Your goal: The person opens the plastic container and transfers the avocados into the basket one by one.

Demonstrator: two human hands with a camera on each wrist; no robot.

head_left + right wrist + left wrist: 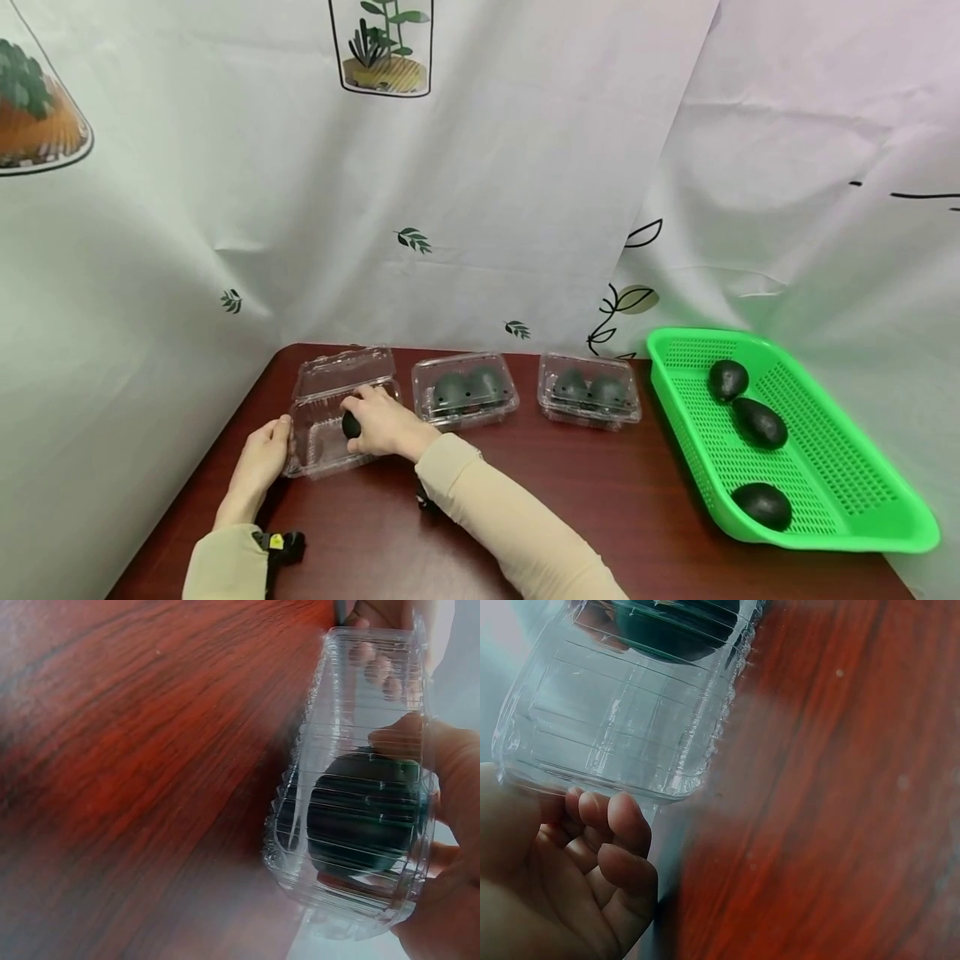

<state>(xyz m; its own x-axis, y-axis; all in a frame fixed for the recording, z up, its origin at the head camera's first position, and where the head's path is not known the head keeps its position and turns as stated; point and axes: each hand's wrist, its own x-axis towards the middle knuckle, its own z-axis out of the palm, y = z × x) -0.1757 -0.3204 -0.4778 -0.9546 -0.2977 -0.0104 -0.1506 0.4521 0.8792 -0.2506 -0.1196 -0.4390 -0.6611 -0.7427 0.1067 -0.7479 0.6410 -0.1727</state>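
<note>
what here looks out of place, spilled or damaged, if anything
Nothing stands out. The open box has its lid tipped back, but the right hand grips an avocado inside, so that fits. The middle box and the box by the green basket look upright and shut; no spill shows.

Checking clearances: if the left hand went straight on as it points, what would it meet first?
Most likely the open clear container, at its left end; the left hand appears to touch it there, though exact depth is unclear.
</note>
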